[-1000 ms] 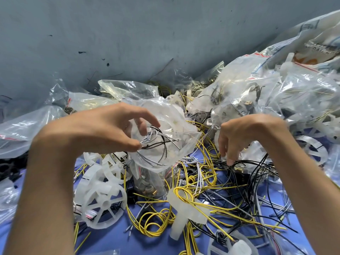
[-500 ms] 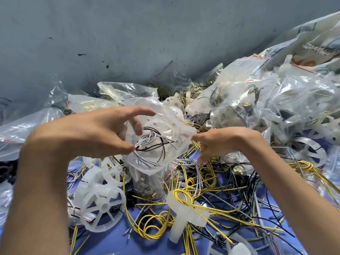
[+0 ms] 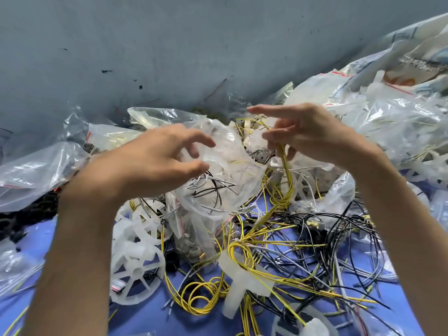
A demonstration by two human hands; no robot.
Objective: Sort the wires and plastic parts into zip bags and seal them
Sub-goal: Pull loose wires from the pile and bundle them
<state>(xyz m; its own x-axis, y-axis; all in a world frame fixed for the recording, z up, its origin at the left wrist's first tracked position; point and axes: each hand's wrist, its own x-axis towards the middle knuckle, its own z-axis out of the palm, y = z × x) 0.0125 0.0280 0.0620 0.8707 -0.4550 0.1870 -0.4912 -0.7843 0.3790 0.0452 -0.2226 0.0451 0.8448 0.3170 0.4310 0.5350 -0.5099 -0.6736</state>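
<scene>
My left hand (image 3: 155, 163) holds up a clear zip bag (image 3: 232, 170) by its edge, thumb under and fingers curled over it. Inside the bag lie grey and black wires and a white plastic wheel. My right hand (image 3: 305, 134) is raised just right of the bag's top and grips a bundle of yellow wires (image 3: 286, 185). The bundle hangs down to the tangle on the blue table (image 3: 145, 316). That hand's index finger points left, over the bag.
A white spoked wheel (image 3: 135, 270) and a white T-shaped part (image 3: 237, 284) lie in front among loose yellow and black wires (image 3: 339, 229). Filled plastic bags are heaped at the right (image 3: 392, 122) and left (image 3: 31, 170). A grey wall (image 3: 194, 44) stands close behind.
My right hand took a bundle of yellow wires from the pile and lifted it up to the bag's top. My left hand stayed on the bag, raising it slightly.
</scene>
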